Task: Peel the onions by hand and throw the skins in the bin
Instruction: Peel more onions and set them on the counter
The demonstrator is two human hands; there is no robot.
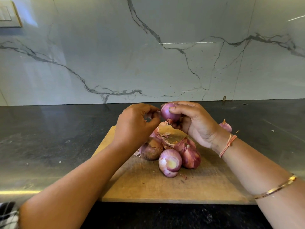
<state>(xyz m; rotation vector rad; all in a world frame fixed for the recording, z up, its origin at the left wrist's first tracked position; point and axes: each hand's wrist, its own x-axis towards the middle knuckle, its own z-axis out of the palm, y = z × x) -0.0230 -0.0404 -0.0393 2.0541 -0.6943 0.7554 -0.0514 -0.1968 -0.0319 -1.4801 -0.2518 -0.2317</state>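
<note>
My right hand [196,123] grips a purple onion [168,114] raised above the wooden cutting board [165,189], thumb across its top. My left hand [137,123] is just left of it, fingers curled and pinching a thin piece of skin [156,113] at the onion's side. On the board lie a half-peeled onion [170,162], an unpeeled reddish onion [189,156], a brownish onion [151,151] and loose skins [160,136]. No bin is in view.
Another onion [225,126] lies on the dark counter [49,138] to the right of the board, behind my right wrist. A marble-patterned wall [148,55] closes off the back. Small skin flakes dot the counter.
</note>
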